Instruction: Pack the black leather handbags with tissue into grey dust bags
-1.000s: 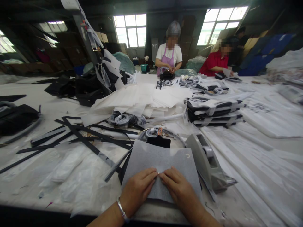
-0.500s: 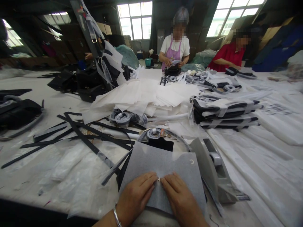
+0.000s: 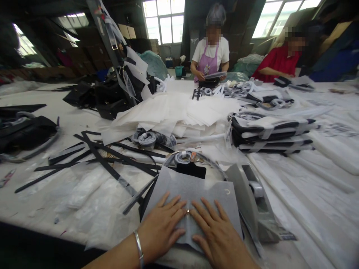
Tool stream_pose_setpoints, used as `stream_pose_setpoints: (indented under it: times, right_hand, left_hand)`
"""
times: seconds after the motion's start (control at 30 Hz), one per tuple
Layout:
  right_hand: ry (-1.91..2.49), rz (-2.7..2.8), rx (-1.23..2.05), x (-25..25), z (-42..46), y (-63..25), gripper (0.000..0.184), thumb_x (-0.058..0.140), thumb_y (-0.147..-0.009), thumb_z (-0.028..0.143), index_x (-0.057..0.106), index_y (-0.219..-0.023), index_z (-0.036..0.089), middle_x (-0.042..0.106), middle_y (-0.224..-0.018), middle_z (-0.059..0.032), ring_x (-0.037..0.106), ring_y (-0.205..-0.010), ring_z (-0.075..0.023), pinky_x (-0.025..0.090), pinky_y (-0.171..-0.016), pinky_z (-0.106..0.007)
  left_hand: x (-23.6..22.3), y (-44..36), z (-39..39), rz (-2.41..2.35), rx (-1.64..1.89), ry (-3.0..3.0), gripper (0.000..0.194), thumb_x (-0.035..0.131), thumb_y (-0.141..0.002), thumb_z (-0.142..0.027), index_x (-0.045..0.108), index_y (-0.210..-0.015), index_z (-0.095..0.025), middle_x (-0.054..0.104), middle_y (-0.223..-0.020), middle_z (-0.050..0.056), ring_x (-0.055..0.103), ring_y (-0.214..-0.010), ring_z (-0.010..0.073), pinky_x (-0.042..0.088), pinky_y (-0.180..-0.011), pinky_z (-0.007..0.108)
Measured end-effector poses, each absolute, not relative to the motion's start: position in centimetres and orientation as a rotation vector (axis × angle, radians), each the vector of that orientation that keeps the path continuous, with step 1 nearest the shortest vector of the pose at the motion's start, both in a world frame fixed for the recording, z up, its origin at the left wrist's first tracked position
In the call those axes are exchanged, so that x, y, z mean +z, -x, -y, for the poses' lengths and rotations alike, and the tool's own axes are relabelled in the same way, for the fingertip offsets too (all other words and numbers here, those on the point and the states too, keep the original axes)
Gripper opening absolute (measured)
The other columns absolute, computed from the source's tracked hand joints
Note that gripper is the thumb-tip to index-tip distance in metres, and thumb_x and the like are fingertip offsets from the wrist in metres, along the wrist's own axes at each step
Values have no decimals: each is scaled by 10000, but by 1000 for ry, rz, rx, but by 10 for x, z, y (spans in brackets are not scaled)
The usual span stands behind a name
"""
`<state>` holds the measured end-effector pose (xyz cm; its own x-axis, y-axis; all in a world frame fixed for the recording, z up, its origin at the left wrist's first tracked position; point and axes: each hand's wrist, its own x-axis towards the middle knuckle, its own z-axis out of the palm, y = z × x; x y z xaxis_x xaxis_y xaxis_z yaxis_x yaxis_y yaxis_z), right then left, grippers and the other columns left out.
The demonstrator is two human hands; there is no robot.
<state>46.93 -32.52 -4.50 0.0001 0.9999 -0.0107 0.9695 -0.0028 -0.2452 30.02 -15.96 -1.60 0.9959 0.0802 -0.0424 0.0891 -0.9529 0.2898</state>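
Directly before me lies a black handbag (image 3: 191,171), mostly hidden under a thin translucent sheet (image 3: 196,186) that looks grey over it. My left hand (image 3: 164,220) rests flat on the sheet's left half, fingers spread. On the right half my right hand (image 3: 211,224) is pressed down the same way, its fingers apart. Between the fingertips a small shiny metal piece (image 3: 188,212) pokes through the sheet. Behind the bag's top edge curves a wrapped handle (image 3: 183,157) with an orange tag (image 3: 193,157).
A grey tape dispenser (image 3: 256,201) stands close on the right. Black straps (image 3: 103,170) and clear plastic bags (image 3: 95,198) lie left. Beyond are white paper sheets (image 3: 174,108) and stacked black bags (image 3: 269,132). Two people (image 3: 211,56) work across the table.
Both hands have gone from fingers held together beside the metal piece to fingers spread flat over the sheet. The view has shifted slightly. The co-worker opposite has lowered the item held.
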Motion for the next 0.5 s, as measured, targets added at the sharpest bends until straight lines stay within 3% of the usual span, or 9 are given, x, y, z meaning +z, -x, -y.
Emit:
stream_pose_setpoints:
  times: [0.2,0.37,0.5]
  right_hand:
    - [2011,2087,488,-32,319,-494,599,474,-956,496,282,-1502,341,320,-1564,20,303,-1426,-299,239,-1148,-592]
    - [2021,2152,268,-34,325,-489,627,503,-952,454,263,-1513,307,269,-1585,-21,291,-1431,-307,298,-1128,-579]
    - [2002,2235,-39,-42,327,-490,659,533,-919,516,336,-1493,258,370,-1542,-52,388,-1380,-305,410,-1067,-505]
  left_hand:
    - [-22,-298,132,139,-88,-2830,554,513,-946,-431,399,-1436,-200,410,-1520,79,331,-1423,245,177,-1198,469]
    - [-39,-282,139,97,32,-2970,640,521,-947,-358,257,-1511,-211,339,-1556,78,291,-1440,250,233,-1176,501]
    - [-42,-279,143,139,156,-3126,636,540,-930,-413,329,-1487,-191,352,-1550,80,342,-1415,265,329,-1138,470]
